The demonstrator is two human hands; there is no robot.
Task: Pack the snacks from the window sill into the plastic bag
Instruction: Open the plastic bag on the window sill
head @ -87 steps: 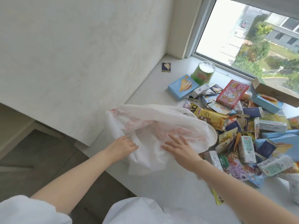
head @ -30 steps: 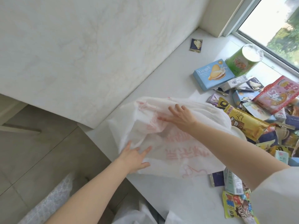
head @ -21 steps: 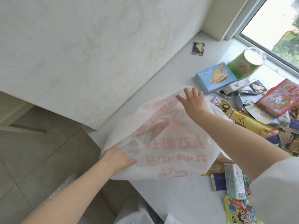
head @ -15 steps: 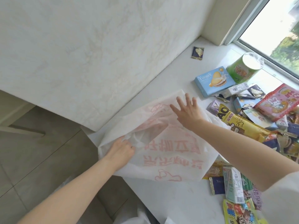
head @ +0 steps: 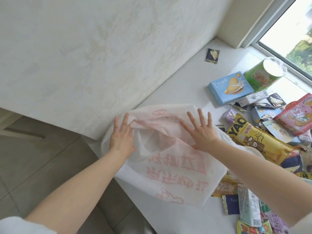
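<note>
A white plastic bag (head: pixel 170 173) with pink print lies flat on the white window sill (head: pixel 184 83), its handle end towards the wall. My left hand (head: pixel 120 135) lies flat on the bag's left handle area, fingers straight. On the bag's upper right part my right hand (head: pixel 201 130) presses with fingers spread. Snacks are heaped to the right: a yellow packet (head: pixel 253 141), a light blue biscuit box (head: pixel 230 87), a green tub (head: pixel 263 76) and a pink box (head: pixel 297 115).
A small dark sachet (head: pixel 212 55) lies alone near the wall. More packets and a small carton (head: pixel 249 207) lie by my right forearm. The sill's left edge drops to a grey tiled floor (head: pixel 33 166). The window (head: pixel 293 29) is at the top right.
The bag has been turned and smoothed flat. My left hand has moved up from the bag's lower left edge to its handle end; my right hand has shifted slightly towards me.
</note>
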